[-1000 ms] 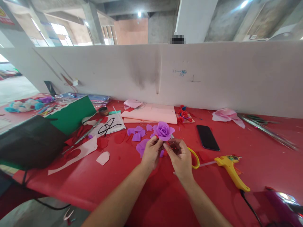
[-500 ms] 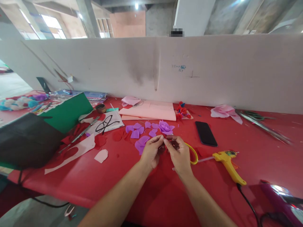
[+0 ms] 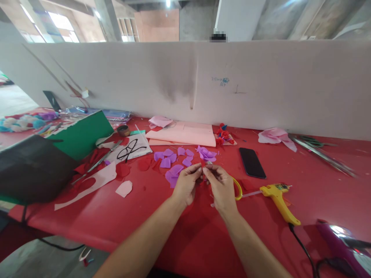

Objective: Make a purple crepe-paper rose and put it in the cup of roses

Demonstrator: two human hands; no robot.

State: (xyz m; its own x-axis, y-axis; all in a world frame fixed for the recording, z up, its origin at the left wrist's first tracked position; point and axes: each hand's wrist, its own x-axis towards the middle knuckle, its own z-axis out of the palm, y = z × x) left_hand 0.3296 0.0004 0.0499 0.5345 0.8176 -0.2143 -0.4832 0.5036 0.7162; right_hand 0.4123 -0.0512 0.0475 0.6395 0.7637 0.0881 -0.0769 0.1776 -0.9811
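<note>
Flower: a purple paper flower (image 3: 206,154) sits low over the red table (image 3: 179,227), just beyond the fingertips of both hands, at about 12 o'clock from them; its petals tip away from the person.
Stem end: a small red bit shows between the two thumbs, right under the flower; too small to tell what it is.
Left hand: the left hand (image 3: 185,184) comes in from 7 o'clock, forearm stretched long across the table, wrist straight, back of the hand up.
Left fingers: curled in close, thumb and forefinger pinched together at the base of the flower.
Right hand: the right hand (image 3: 222,186) comes in from 5 o'clock, forearm angled to meet the other, knuckles up.
Right fingers: bent and gathered, thumb and forefinger nipped shut on the same spot, touching the left fingertips.
Petals: loose purple petals (image 3: 169,160) lie on the table at 10 o'clock from the hands, one larger piece just beside the left knuckles.
Scissors: a yellow scissors handle (image 3: 238,188) curves out from behind the right hand at 3 o'clock.
Glue gun: a yellow glue gun (image 3: 278,197) lies further out at 3 o'clock, nozzle toward the hands.
Phone: a black phone (image 3: 251,162) lies flat at 2 o'clock, apart from the flower.
Pink paper: a pink paper stack (image 3: 185,135) lies at 12 o'clock, beyond the flower, near the wall.
Glasses: black glasses (image 3: 131,149) rest on a white sheet at 10 o'clock.
</note>
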